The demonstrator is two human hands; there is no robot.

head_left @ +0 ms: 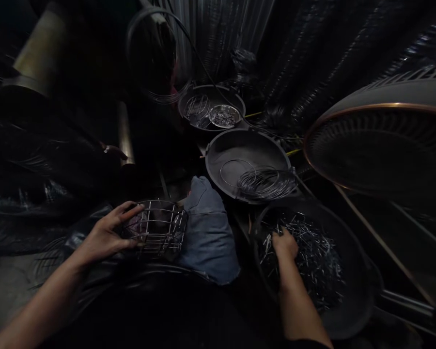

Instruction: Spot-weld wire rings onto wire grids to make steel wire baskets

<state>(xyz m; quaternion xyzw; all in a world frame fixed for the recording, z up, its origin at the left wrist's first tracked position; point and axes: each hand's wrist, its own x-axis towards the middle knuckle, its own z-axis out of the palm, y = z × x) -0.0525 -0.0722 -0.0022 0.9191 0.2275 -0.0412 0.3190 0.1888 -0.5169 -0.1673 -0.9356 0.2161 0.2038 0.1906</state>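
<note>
Clutching a wire cage (160, 235) — left hand (107, 232). Right hand (285, 245) is among metal bits (316, 252) in a tub (359, 303) — can't tell its grip.

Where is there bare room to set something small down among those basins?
In the middle basin, toward the far rim, bordered on the near side by wire loops. Crowded: the near basin, where loose metal pieces surround the right hand, and the far basin, holding wire grids and a filled dish.
</note>
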